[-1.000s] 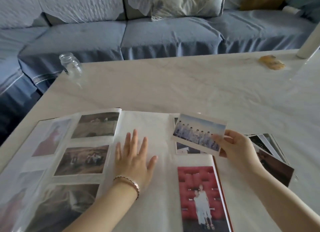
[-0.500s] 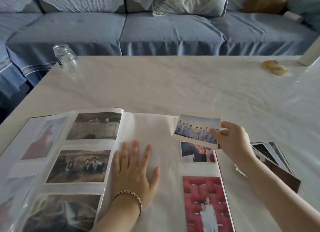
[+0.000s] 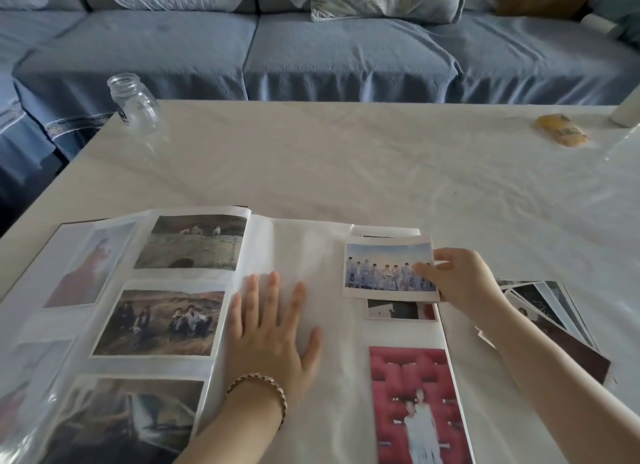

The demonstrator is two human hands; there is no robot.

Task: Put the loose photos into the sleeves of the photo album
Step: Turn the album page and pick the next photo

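The photo album (image 3: pixel 311 252) lies open at the near edge of the table, its left pages filled with sleeved photos. My left hand (image 3: pixel 273 332) presses flat on the right page, fingers spread. My right hand (image 3: pixel 460 280) pinches the right edge of a group photo (image 3: pixel 388 266) showing a row of people under blue sky. That photo sits over the top sleeve of the right column and covers part of a dark photo (image 3: pixel 401 309) below it. A red portrait photo (image 3: pixel 419 404) fills the sleeve nearest me. A fanned pile of loose photos (image 3: pixel 550 311) lies right of the album.
A white table (image 3: pixel 346 159) carries an empty glass jar (image 3: pixel 136 103) at its far left corner and a yellow wrapped item (image 3: pixel 561 134) at far right. A white post (image 3: pixel 627 112) stands at the right edge. A blue sofa (image 3: pixel 311 48) runs behind the table.
My right hand has carried the group photo down and leftward onto the top of the album's right column. My left hand stays pressed on the page.
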